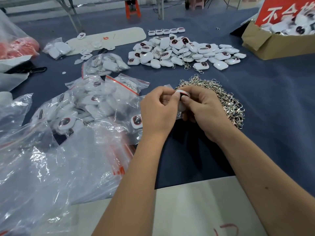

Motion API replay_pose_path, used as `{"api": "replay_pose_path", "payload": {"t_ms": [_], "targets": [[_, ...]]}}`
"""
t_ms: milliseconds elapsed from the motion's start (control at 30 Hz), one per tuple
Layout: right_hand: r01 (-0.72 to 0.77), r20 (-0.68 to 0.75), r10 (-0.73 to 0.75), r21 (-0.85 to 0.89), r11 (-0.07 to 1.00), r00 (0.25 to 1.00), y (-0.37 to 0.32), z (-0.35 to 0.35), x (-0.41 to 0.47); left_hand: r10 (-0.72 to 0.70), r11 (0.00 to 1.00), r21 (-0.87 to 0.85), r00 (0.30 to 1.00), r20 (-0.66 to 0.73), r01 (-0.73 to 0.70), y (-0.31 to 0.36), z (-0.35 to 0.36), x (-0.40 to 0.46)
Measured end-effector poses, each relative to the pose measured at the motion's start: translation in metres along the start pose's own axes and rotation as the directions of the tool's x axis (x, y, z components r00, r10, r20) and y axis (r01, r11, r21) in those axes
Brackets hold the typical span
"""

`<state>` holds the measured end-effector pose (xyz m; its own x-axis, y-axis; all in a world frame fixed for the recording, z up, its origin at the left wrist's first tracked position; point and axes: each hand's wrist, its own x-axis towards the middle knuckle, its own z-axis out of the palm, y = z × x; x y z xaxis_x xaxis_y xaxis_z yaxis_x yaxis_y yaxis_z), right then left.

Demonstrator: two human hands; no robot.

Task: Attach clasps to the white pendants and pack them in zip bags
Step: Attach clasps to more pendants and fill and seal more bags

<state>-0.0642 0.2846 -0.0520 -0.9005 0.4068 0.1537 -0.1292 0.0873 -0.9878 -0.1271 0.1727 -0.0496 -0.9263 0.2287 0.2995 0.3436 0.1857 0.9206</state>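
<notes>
Both hands are pinching one small white rounded plastic pendant [182, 99] just in front of the tangled heap of silver metal clasps [219, 97]: the left hand [157, 110] is closing thumb and fingertips on its top edge while the right hand [201, 109] is cupping its body, probably to steady it for clipping; no clasp on it is showing. Left of that heap, crinkled clear red-striped zip bags [102, 99] of pendants are crowding the left forearm, and behind it a loose pile of white pendants [179, 51] is lying well apart.
</notes>
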Motion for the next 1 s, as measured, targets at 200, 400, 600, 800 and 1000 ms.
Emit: {"api": "replay_pose_path", "payload": {"t_ms": [200, 400, 600, 800, 1000], "targets": [[-0.045, 0.029, 0.043, 0.066, 0.997, 0.999, 0.004, -0.003, -0.001, -0.039, 0.992, -0.120, 0.999, 0.010, 0.040, -0.002, -0.001, 0.003], [-0.034, 0.019, 0.033, 0.047, 0.998, 0.999, 0.007, -0.004, 0.001, -0.054, 0.988, -0.145, 0.998, 0.011, 0.055, -0.001, 0.002, 0.002], [-0.020, -0.012, 0.022, 0.089, 0.996, 1.000, 0.008, -0.005, 0.002, -0.029, 0.983, -0.183, 0.999, -0.042, 0.021, 0.001, 0.003, 0.000], [-0.047, -0.203, 0.070, 0.119, 0.992, 0.977, 0.011, -0.009, 0.008, -0.019, 0.988, 0.150, 0.993, -0.115, 0.036, -0.003, 0.003, -0.002], [-0.035, -0.210, 0.058, 0.110, 0.993, 0.976, 0.011, -0.010, 0.008, 0.022, 0.922, 0.387, 0.993, -0.118, 0.026, 0.000, 0.001, -0.005]]}}
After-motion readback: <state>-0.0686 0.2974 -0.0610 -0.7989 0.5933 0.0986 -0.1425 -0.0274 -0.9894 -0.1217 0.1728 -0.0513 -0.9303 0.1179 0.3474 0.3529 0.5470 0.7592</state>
